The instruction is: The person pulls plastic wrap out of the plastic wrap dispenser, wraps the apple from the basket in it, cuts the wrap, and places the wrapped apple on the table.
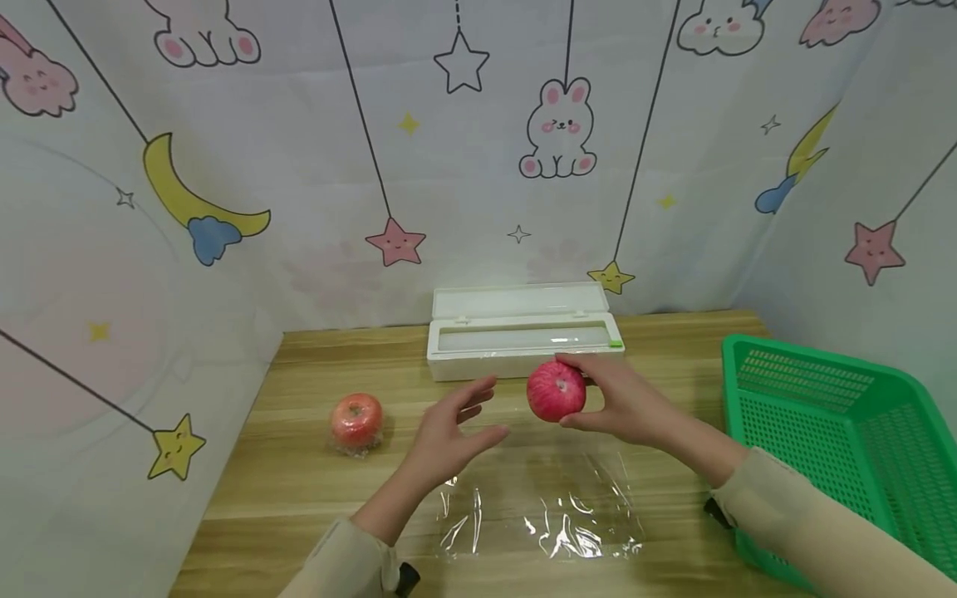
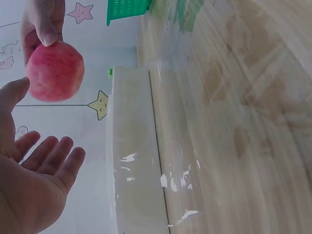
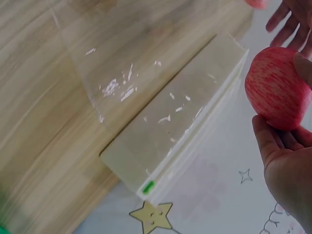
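Note:
My right hand (image 1: 624, 399) holds a red apple (image 1: 556, 391) above the table, thumb and fingers on its sides. To its left, my left hand (image 1: 449, 432) is held with fingers spread loosely and nothing in them; its palm faces the apple in the left wrist view. Below both hands a sheet of clear plastic wrap (image 1: 538, 507) lies on the wooden table, its near edge crinkled and shiny. Behind the apple stands a white plastic wrap dispenser (image 1: 478, 365), its lid raised. A second apple (image 1: 356, 419), with clear film bunched under it, sits left of my left hand.
A green plastic basket (image 1: 807, 349) stands at the right edge of the wooden table (image 1: 262, 515), beside my right forearm. A white cloth (image 1: 478, 183) printed with stars, rabbits and clouds hangs behind the table and along both sides.

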Demonstrator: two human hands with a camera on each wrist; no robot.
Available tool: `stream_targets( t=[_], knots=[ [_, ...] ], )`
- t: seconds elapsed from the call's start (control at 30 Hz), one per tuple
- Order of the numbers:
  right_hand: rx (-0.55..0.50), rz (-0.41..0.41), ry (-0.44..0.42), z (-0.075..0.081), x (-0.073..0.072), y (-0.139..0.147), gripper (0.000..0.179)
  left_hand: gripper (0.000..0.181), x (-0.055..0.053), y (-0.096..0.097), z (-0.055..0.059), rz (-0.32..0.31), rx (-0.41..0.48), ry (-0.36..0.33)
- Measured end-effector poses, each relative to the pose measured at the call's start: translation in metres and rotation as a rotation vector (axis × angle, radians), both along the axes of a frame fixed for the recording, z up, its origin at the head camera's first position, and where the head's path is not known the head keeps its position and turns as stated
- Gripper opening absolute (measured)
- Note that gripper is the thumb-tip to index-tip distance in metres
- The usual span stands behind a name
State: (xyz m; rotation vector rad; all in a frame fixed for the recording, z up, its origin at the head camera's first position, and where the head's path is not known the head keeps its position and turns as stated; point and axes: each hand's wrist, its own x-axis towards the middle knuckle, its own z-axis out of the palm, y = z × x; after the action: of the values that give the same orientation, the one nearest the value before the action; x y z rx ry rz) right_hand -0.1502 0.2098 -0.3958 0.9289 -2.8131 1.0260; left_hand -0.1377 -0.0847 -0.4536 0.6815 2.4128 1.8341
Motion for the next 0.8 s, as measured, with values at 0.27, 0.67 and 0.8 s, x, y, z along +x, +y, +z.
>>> stream_targets(
  t=[0.27,0.67,0.8],
  knots=[
    [-0.012,0.048,-0.037,-0.008,0.004,-0.017,0.081,0.073,-0.004,0.015,-0.001,-0.074,0.016,0.028],
    [-0.002,0.079,-0.047,-0.016,0.004,-0.027,0.080,0.072,-0.003,0.022,-0.006,-0.073,0.036,0.009],
    [-0.001,0.088,-0.038,-0.020,0.002,-0.029,0.079,0.070,-0.003,0.022,-0.009,-0.069,0.034,0.012]
  ],
)
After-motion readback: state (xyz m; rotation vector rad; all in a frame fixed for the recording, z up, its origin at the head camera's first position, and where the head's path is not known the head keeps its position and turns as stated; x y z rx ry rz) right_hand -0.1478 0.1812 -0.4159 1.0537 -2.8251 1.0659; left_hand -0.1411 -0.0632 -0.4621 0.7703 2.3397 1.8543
